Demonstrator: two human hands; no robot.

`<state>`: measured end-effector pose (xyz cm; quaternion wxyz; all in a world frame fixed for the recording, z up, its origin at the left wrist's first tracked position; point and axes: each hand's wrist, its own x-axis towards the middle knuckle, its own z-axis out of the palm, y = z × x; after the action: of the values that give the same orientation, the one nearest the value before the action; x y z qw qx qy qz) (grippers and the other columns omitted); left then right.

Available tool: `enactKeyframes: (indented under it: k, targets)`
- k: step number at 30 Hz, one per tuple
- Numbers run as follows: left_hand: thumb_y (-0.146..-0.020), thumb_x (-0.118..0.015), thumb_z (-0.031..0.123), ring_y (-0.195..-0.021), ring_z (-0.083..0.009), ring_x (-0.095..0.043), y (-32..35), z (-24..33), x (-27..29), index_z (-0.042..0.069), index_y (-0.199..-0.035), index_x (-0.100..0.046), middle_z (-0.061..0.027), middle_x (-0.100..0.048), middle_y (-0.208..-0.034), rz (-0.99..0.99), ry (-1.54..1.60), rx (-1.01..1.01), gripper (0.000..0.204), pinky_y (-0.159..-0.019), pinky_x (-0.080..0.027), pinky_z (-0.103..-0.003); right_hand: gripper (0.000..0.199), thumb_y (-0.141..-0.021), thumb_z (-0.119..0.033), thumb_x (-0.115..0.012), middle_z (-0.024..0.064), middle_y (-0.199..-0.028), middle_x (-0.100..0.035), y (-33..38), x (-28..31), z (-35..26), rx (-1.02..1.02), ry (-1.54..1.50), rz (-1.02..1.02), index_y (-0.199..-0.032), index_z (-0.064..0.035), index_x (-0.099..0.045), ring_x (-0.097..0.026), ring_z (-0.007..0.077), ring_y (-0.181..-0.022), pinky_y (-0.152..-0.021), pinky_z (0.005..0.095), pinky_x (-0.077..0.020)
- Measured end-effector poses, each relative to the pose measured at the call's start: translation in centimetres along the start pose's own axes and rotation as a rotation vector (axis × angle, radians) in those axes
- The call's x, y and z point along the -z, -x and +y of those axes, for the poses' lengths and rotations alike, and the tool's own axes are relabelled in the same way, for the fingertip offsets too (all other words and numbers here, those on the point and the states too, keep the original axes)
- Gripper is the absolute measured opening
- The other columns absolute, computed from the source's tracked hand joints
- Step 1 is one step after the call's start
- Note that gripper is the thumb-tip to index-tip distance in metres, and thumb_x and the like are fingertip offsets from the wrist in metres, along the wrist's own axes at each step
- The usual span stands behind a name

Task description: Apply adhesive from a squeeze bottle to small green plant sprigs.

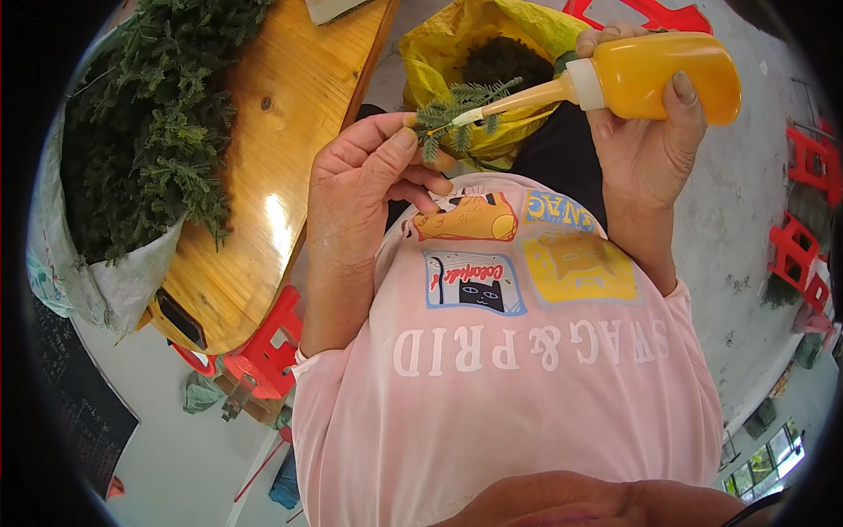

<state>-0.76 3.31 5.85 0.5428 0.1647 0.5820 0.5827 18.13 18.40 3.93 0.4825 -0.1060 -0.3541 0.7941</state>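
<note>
Left hand (373,180) raised, grip pinching a green sprig (457,110), right hand (645,132) at three o'clock, grip wrapped round a tilted yellow squeeze bottle (654,75), nozzle touching the sprig

A sack of sprigs (140,132) sits on the tabletop (263,176) at left, an open bag (439,53) lies ahead, and stools (803,202) stand right.
</note>
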Motion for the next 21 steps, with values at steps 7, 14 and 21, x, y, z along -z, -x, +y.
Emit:
enactKeyframes:
  k: [7,14,21]
  targets:
    - [-0.09,-0.055,0.012,-0.062,-0.0217,-0.067,-0.1,-0.2,0.5,-0.005,-0.106,-0.057,-0.0177,-0.067,-0.081,-0.034,0.049,0.015,0.024,-0.045,-0.051,-0.024,0.039,-0.084,-0.028,-0.06,0.0143,-0.106,-0.05,0.1,0.6,-0.3,0.011,0.009,0.012,-0.114,-0.004,-0.051,-0.049,0.0309,-0.106,-0.05,0.0217,-0.0488]
    - [-0.09,-0.054,0.011,-0.063,-0.0223,-0.067,-0.4,-0.5,0.8,-0.006,-0.105,-0.057,-0.0182,-0.066,-0.081,-0.091,0.089,0.038,0.023,-0.045,-0.051,-0.025,0.041,-0.084,-0.028,-0.06,0.0136,-0.107,-0.05,0.5,1.0,-0.5,0.018,0.043,0.044,-0.114,-0.0021,-0.05,-0.051,0.03,-0.107,-0.051,0.0212,-0.0495]
    - [-0.09,-0.053,0.011,-0.063,-0.0224,-0.067,-0.5,-0.8,1.0,-0.005,-0.105,-0.058,-0.0184,-0.066,-0.081,-0.099,0.098,0.038,0.022,-0.045,-0.052,-0.025,0.042,-0.084,-0.028,-0.061,0.0137,-0.108,-0.051,0.7,1.5,-0.7,0.011,0.049,0.073,-0.115,-0.0017,-0.051,-0.052,0.0304,-0.108,-0.052,0.0215,-0.0507]
